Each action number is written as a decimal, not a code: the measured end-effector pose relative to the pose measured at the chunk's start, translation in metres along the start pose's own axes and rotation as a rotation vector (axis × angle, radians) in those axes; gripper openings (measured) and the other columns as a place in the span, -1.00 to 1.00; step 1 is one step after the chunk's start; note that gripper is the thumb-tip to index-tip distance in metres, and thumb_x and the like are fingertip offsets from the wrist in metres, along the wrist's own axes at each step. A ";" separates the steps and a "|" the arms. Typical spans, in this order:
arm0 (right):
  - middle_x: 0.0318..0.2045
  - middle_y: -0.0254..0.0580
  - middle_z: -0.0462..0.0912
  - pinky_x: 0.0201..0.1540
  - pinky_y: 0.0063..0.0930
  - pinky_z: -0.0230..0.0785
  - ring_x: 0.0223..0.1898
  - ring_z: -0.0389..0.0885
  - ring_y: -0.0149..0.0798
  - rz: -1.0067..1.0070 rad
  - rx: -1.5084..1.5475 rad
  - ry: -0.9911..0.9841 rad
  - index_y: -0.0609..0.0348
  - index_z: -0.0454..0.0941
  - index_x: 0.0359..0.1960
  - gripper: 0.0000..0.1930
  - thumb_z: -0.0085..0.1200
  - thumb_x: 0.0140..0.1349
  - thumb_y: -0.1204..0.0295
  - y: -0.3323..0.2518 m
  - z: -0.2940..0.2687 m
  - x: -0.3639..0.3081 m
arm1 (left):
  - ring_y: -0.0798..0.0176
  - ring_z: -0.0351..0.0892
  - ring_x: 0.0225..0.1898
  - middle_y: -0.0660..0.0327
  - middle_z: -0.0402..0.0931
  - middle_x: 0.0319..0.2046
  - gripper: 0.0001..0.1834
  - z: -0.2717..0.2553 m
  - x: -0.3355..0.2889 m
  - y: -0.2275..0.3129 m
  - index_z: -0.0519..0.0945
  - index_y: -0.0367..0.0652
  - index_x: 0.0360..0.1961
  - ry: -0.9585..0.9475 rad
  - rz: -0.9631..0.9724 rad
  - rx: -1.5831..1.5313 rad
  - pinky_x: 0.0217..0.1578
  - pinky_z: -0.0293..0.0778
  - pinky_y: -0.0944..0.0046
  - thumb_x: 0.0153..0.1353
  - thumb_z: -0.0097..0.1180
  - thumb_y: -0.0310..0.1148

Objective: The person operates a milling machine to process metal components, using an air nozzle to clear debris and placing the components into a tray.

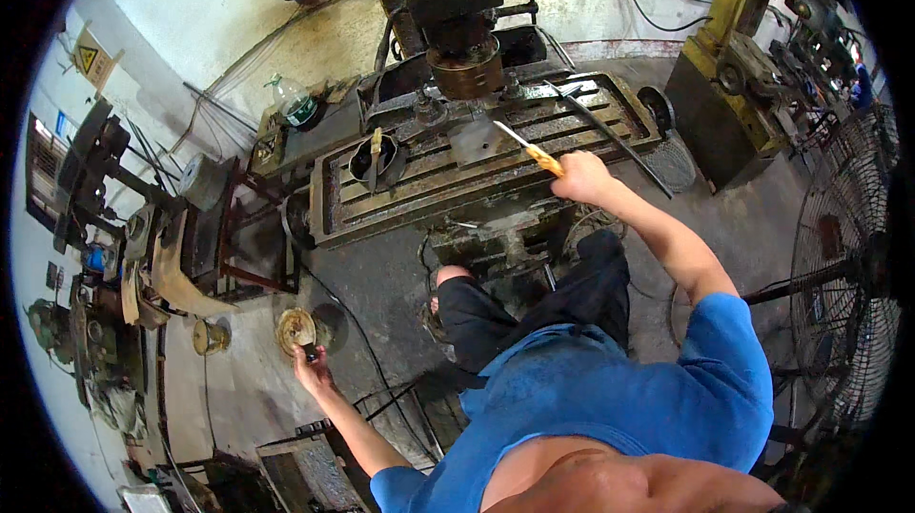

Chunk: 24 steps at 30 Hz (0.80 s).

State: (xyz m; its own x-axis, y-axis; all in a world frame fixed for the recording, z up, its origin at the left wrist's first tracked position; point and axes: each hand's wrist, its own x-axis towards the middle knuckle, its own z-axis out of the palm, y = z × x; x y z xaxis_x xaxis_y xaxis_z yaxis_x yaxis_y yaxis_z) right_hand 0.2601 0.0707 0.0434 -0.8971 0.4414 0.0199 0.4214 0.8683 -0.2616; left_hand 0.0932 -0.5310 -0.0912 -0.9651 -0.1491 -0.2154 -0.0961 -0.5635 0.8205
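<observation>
My right hand (583, 177) is closed round the yellow handle of a slim hand tool, which looks like a file (542, 158). Its pale, narrow shaft points up and left toward a flat metal plate (477, 143) on the slotted machine table (381, 213); whether the tip touches the plate I cannot tell. Down at the left, my left hand (313, 375) has its fingers closed on a small dark piece (310, 352). That hand is at the edge of a round container (294, 325) with yellowish-brown insides. The dark piece is too small to name.
Above the plate hangs the machine's spindle head (465, 65). A dark pot (362, 162) with a brush stands on the table's left, a long metal bar (610, 139) across its right. A bottle (295, 105) stands behind left, a caged fan (839, 265) at right, a tin (210, 337) on the floor.
</observation>
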 end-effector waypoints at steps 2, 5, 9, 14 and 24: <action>-0.50 0.14 0.57 -0.22 -0.22 0.42 -0.36 0.58 0.03 0.032 -0.126 -0.068 0.31 0.56 -0.51 -0.65 -0.02 -0.24 0.24 -0.023 -0.006 0.021 | 0.16 0.45 -0.49 0.11 0.44 -0.41 -0.74 -0.005 0.004 -0.008 0.41 -0.28 -0.26 0.062 -0.070 0.052 -0.33 0.50 0.06 0.14 0.08 -0.32; -0.41 0.08 0.59 -0.19 -0.26 0.43 -0.30 0.58 0.00 0.057 -0.161 -0.008 0.25 0.58 -0.46 -0.66 -0.07 -0.15 0.24 -0.034 0.003 0.062 | 0.13 0.45 -0.44 0.09 0.42 -0.36 -0.78 -0.012 0.012 -0.015 0.40 -0.29 -0.26 0.028 -0.120 0.064 -0.34 0.51 0.03 0.16 0.03 -0.36; -0.34 0.01 0.60 -0.17 -0.30 0.42 -0.25 0.59 -0.07 0.145 -0.125 -0.045 0.23 0.59 -0.38 -0.65 -0.04 -0.13 0.24 -0.047 -0.003 0.086 | 0.07 0.46 -0.29 0.03 0.40 -0.22 -0.78 -0.025 0.012 -0.012 0.39 -0.30 -0.18 -0.052 -0.104 0.086 -0.32 0.50 -0.03 0.17 0.00 -0.44; -0.44 0.10 0.58 -0.21 -0.21 0.42 -0.32 0.57 0.01 -0.176 -0.149 -0.379 0.29 0.55 -0.50 -0.66 0.05 -0.27 0.25 -0.069 -0.020 -0.001 | 0.04 0.34 -0.02 0.02 0.33 -0.04 -0.70 0.058 -0.036 -0.017 0.37 -0.37 -0.06 -0.119 -0.139 0.068 -0.16 0.44 -0.14 0.15 -0.05 -0.53; -0.59 0.10 0.55 -0.35 -0.16 0.41 -0.46 0.54 0.11 -0.596 0.094 -0.397 0.17 0.56 -0.34 -0.57 0.00 -0.36 0.28 -0.146 -0.026 -0.106 | 0.29 0.43 -0.29 0.22 0.35 -0.26 -0.62 0.195 -0.103 -0.011 0.38 -0.29 -0.04 -0.597 -0.109 0.098 -0.28 0.53 0.02 0.06 0.05 -0.51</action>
State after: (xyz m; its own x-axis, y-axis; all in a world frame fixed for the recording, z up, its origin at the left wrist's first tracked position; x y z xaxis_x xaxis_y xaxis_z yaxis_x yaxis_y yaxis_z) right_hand 0.2967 -0.0971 0.1051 -0.9591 -0.2319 -0.1621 -0.1515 0.9048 -0.3981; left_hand 0.1465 -0.3505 0.0252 -0.9158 0.4015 0.0098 -0.1961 -0.4683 0.8615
